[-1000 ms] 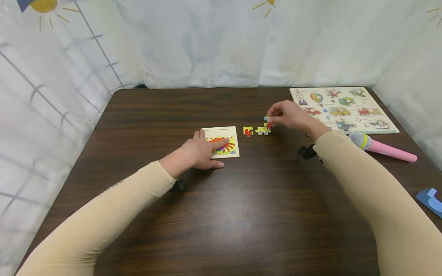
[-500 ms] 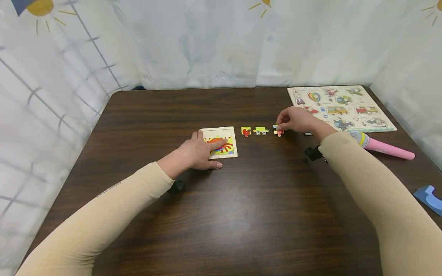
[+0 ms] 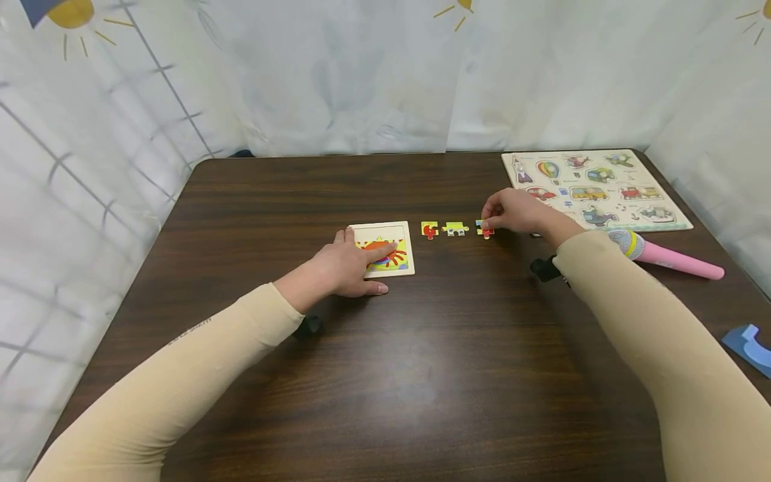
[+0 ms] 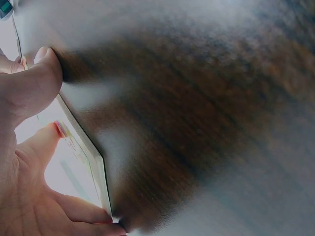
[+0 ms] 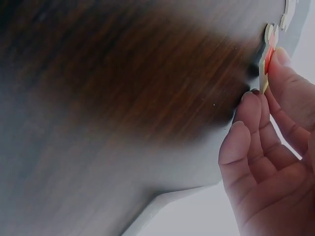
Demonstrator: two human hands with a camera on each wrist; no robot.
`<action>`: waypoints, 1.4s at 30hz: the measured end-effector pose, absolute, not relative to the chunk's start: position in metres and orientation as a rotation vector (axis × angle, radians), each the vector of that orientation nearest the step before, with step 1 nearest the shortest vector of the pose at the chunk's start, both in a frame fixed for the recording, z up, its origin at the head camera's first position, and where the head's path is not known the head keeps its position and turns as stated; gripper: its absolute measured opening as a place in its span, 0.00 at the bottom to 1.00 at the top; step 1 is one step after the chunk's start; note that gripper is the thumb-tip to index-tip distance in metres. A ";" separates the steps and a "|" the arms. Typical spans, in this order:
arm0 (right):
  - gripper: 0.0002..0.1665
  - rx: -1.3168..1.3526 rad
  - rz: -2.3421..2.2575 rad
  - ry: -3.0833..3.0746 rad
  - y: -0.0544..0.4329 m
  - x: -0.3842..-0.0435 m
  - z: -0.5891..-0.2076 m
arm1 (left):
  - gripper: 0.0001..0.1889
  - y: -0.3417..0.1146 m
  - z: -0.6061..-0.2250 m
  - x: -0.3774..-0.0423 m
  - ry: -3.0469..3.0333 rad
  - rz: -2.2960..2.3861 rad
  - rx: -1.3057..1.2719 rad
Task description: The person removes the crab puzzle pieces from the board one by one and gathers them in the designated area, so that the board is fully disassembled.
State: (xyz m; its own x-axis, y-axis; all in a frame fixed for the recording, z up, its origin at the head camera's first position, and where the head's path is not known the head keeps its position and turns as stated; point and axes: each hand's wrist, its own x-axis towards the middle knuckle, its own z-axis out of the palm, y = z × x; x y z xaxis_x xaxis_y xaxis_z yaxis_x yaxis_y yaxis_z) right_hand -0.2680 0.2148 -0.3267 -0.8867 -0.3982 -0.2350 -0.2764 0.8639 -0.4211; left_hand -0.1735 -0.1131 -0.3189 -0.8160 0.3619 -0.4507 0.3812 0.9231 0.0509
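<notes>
While my left hand (image 3: pixel 348 264) lies spread over the wooden jigsaw tray (image 3: pixel 410 249), toward the table's (image 3: pixel 397 375) far edge, my right hand (image 3: pixel 517 211) pinches a jigsaw piece (image 3: pixel 484 231) between thumb and fingers, nearer the far right corner; two more pieces (image 3: pixel 455 228) lie between.

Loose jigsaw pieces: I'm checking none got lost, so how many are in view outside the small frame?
3: a red-and-yellow piece nearest the frame, a mostly yellow piece in the middle, and a third piece pinched by the right hand. Others could be hidden.
</notes>
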 end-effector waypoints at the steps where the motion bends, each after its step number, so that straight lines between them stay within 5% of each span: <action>1: 0.08 -0.505 -0.543 2.724 0.214 -0.268 -0.327 | 0.44 -0.113 -0.319 -0.173 2.617 -0.057 0.536; 34: 0.08 -0.530 -0.553 2.740 0.210 -0.267 -0.323 | 0.45 -0.114 -0.318 -0.173 2.608 -0.033 0.523; 42: 0.13 -0.716 -0.572 2.742 0.165 -0.260 -0.322 | 0.44 -0.115 -0.319 -0.172 2.613 -0.021 0.529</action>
